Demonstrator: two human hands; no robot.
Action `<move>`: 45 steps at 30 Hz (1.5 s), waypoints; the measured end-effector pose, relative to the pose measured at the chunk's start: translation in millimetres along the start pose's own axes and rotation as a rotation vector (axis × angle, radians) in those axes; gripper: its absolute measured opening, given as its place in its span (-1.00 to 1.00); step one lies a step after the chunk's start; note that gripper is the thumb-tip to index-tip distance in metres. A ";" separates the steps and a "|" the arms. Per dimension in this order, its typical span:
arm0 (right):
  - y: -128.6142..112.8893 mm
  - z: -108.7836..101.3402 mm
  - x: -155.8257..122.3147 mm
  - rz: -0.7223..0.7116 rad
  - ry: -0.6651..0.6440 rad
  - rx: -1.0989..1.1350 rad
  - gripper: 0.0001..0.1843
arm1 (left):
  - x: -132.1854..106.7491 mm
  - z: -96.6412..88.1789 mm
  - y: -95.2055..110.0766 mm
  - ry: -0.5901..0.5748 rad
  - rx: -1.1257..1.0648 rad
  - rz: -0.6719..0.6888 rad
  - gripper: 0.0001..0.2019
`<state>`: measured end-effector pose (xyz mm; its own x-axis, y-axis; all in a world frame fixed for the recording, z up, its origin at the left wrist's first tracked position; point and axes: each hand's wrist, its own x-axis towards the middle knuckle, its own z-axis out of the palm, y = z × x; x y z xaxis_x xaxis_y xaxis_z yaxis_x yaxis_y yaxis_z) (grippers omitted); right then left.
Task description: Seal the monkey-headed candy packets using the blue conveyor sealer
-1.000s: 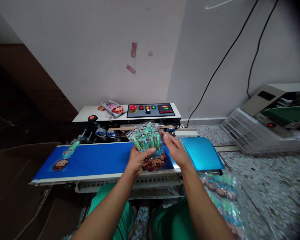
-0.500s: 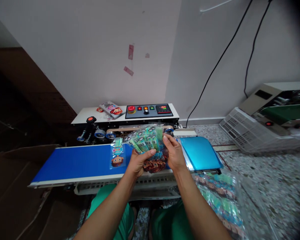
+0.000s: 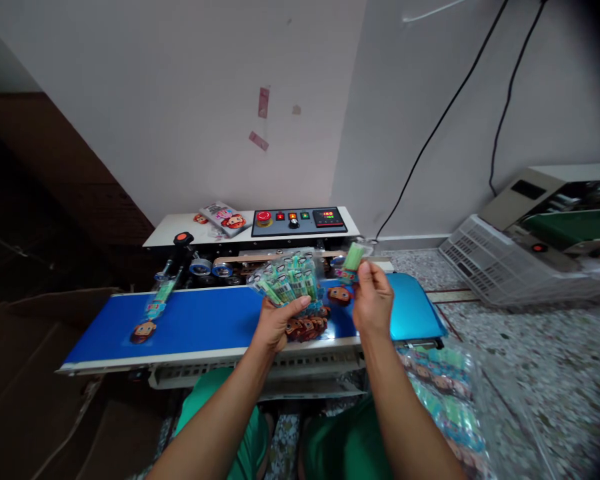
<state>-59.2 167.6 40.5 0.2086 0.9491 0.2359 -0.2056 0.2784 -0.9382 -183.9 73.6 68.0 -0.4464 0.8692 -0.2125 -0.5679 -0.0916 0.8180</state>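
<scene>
My left hand (image 3: pixel 279 322) is closed round a fanned stack of clear packets (image 3: pixel 293 283), each showing green strips above a brown-haired cartoon head. In my right hand (image 3: pixel 373 293) a single packet (image 3: pixel 350 263) of the same kind is pinched by its edge, apart from the stack and over the right part of the belt. Both hands are above the blue conveyor belt (image 3: pixel 205 320) of a sealing machine. Another packet (image 3: pixel 153 313) lies tilted on the belt at the left, by the machine's black knob (image 3: pixel 183 239).
The control panel (image 3: pixel 299 221) with a red button and lit display sits behind the belt. A printed packet (image 3: pixel 225 219) lies on the machine top. More bagged packets (image 3: pixel 445 400) are at the lower right. A cardboard box (image 3: pixel 25 373) stands left; a white crate (image 3: pixel 490 260) stands right.
My right hand has drawn one packet off the stack and moved right with it. The packet on the belt has travelled left and turned. My left hand stays nearly still.
</scene>
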 end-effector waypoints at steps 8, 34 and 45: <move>29.5 -73.2 53.3 -0.008 -0.111 -0.818 -0.63 | 9.7 -14.1 0.3 -0.023 0.005 0.002 -0.57; -16.8 11.6 -17.9 -0.060 -0.105 -0.276 -0.64 | 1.2 2.0 -3.6 -0.009 0.017 -0.015 -0.57; -11.2 7.0 -11.9 0.197 -0.331 0.046 -0.69 | 2.8 0.4 -4.9 -0.034 0.024 0.019 -0.60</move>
<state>-66.1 154.2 50.0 -0.1576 0.9791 0.1284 -0.2553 0.0852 -0.9631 -182.2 76.7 63.6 -0.4327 0.8836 -0.1789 -0.5429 -0.0970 0.8342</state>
